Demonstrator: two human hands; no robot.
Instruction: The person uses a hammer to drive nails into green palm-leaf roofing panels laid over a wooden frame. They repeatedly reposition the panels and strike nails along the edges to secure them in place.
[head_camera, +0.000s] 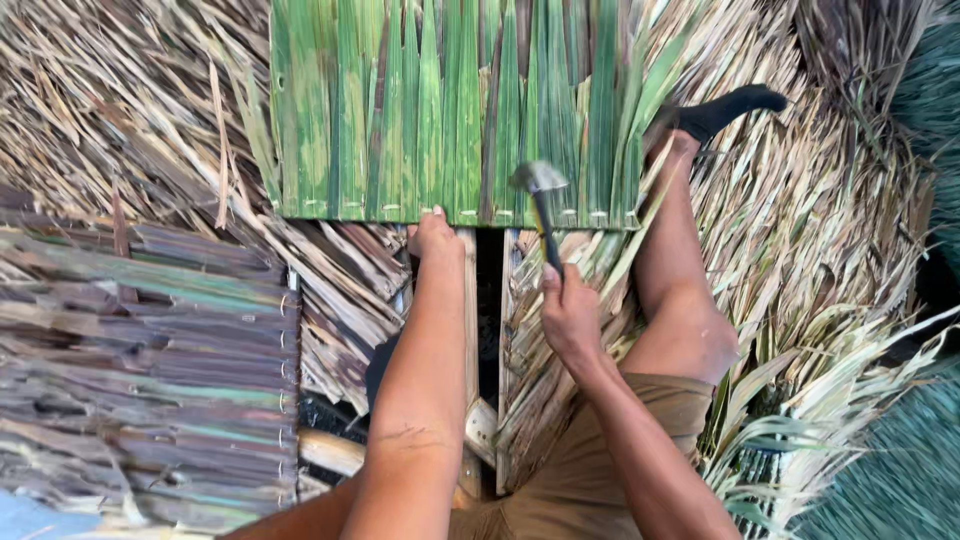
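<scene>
A panel of green palm leaves (440, 110), folded and stitched along its lower edge, lies over dry thatch. My left hand (434, 240) presses on that lower edge, fingers curled over a pale wooden batten (468, 300). My right hand (568, 315) grips the dark handle of a hammer (540, 195), whose grey metal head hovers at the green panel's lower edge, just right of my left hand. My right leg (680, 290), in khaki shorts and a black sock, stretches across the dry leaves to the right.
A stack of older grey-brown thatch panels (150, 370) lies to the left. Loose dry palm fronds (830, 230) cover the right side and top left. A dark gap (490, 300) runs between two wooden battens under my arms.
</scene>
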